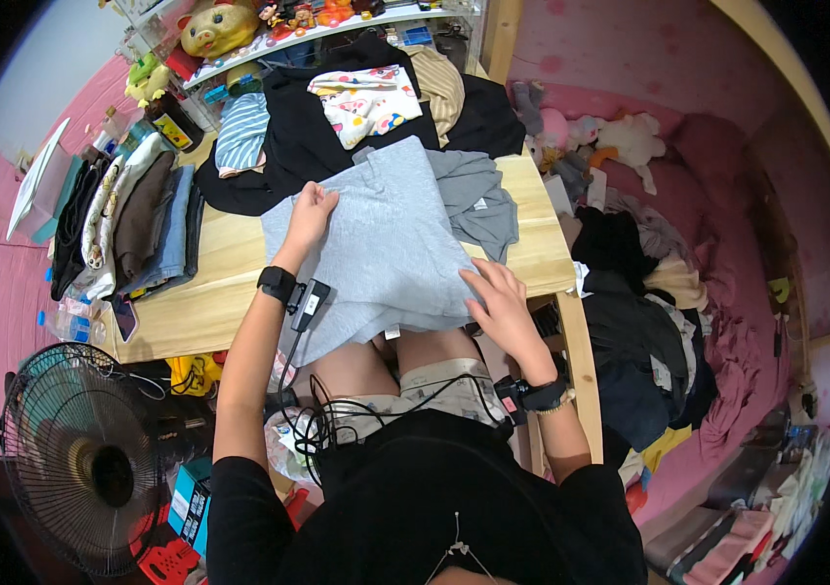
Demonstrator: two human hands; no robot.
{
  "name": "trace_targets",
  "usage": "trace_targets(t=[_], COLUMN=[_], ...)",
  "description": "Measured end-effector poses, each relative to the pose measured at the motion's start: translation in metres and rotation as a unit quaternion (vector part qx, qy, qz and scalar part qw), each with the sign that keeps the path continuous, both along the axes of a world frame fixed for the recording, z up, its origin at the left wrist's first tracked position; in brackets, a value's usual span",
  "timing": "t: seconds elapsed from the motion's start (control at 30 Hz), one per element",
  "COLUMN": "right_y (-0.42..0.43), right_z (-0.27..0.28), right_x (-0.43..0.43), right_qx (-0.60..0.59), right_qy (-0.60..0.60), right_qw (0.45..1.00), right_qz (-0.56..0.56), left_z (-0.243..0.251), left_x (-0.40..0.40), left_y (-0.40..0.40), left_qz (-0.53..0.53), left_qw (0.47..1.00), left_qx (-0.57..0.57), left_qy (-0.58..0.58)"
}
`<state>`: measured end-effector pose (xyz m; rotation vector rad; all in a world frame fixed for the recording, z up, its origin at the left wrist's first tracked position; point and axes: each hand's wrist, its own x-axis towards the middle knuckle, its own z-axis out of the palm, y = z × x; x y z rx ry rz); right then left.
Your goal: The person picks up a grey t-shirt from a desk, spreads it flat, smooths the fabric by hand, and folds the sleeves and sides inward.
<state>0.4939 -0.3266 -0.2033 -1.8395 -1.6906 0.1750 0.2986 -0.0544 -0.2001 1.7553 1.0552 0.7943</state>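
Observation:
A light grey garment [386, 241] lies partly folded over the front edge of the wooden table [225, 307], its lower part hanging above the lap. My left hand [316, 208] pinches its upper left part between thumb and fingers. My right hand [497, 298] rests at its right edge with the fingers apart. Beyond it lie a darker grey garment [484, 190], black clothing [298, 131], a white printed garment [378, 110], a blue striped garment [243, 135] and a beige striped garment [438, 84].
Folded clothes [144, 212] stand in a row at the table's left, near a phone [124, 318]. A fan [86, 461] stands below left. Shelves [312, 33] border the back. Clothes [634, 329] pile on the pink bed at right. Cables [320, 417] from the wrist devices cross the lap.

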Motion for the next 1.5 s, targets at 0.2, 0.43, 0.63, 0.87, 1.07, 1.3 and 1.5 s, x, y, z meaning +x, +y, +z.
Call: trace_targets(t=[0.2,0.43,0.63,0.87,1.07,1.3,1.5], right_y=[-0.007,-0.023,-0.03,-0.025,0.054,0.173,0.181], right_z=[-0.004,-0.008,-0.011,0.016,0.057,0.047,0.018], right_x=[0.003,0.007,0.008,0.014,0.024,-0.002,0.012], right_qx=[-0.031,0.028,0.1,0.002,-0.018,0.001,-0.058], right_qy=[-0.022,0.036,0.139,0.098,0.019,-0.202,-0.23], right_qw=[0.999,0.999,0.985,0.993,0.985,0.954,0.952], right_qz=[0.0,0.018,0.014,0.063,0.17,0.222,0.194], left_z=[-0.012,0.0,-0.005,0.008,0.031,0.006,-0.011], left_x=[-0.006,-0.038,-0.042,-0.053,-0.006,0.037,0.024], left_y=[-0.019,-0.053,-0.059,-0.064,-0.041,-0.028,-0.026], left_qz=[0.039,-0.049,-0.023,-0.056,-0.074,-0.011,-0.011], left_qw=[0.996,0.985,0.998,0.943,0.93,0.924,0.906], left_qx=[0.027,0.043,0.013,0.139,0.314,0.299,0.3], left_qy=[0.074,0.162,0.054,0.298,0.175,0.239,0.297])
